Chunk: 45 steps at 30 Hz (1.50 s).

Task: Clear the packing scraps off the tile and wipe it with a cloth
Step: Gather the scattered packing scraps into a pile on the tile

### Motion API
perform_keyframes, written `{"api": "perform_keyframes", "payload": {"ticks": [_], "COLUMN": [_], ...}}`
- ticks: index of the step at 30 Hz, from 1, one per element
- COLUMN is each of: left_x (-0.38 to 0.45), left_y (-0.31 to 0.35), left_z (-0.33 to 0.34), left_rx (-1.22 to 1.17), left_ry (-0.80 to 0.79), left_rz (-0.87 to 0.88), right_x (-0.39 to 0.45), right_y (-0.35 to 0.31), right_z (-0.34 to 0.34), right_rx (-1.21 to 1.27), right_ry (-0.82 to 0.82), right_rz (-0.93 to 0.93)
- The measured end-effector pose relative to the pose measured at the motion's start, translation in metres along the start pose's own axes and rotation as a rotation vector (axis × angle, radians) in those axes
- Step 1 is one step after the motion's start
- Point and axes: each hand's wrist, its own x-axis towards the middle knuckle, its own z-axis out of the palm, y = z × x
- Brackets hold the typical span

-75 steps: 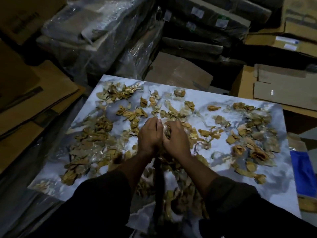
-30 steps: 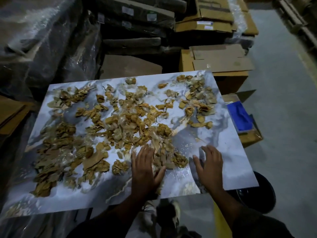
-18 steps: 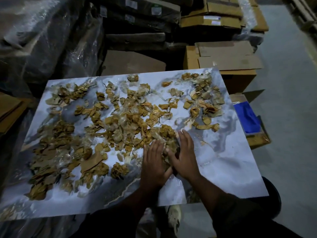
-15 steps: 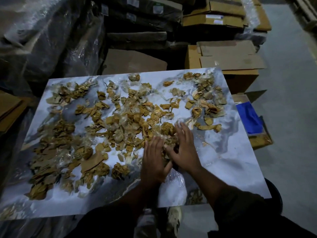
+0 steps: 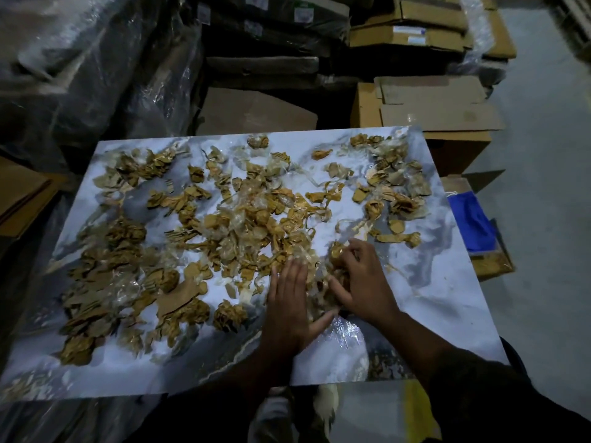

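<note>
Marble-patterned in grey and white, the tile [image 5: 441, 302] lies flat under my view, and brown paper and clear plastic scraps [image 5: 230, 231] cover most of it, thickest from its middle out to its far left. Half a second ago both of my hands lay flat side by side near the tile's front edge. Now my right hand [image 5: 361, 282] has curled its fingers round a clump of scraps, gripping it, while my left hand [image 5: 287, 305] stays flat with straight fingers, pressing against the same clump from the other side. The front right part of the tile shows bare. A clear plastic bag [image 5: 339, 350] hangs over the tile's front edge, just below my hands. I judge that I am gathering a handful to drop into that bag, and that clearing is still at an early stage. A blue cloth [image 5: 473, 219] lies in an open box just beyond the tile's right edge, untouched, so wiping has not begun.
</note>
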Motion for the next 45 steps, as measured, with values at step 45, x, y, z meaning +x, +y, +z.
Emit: {"api": "perform_keyframes", "payload": {"ticks": [45], "left_x": [0.134], "left_y": [-0.105], "left_z": [-0.093], "left_rx": [-0.199], "left_ry": [0.345], "left_rz": [-0.329], "right_x": [0.137], "right_y": [-0.117], "right_z": [0.073], "right_rx": [0.128], "right_ry": [-0.048], "right_rz": [0.083]}}
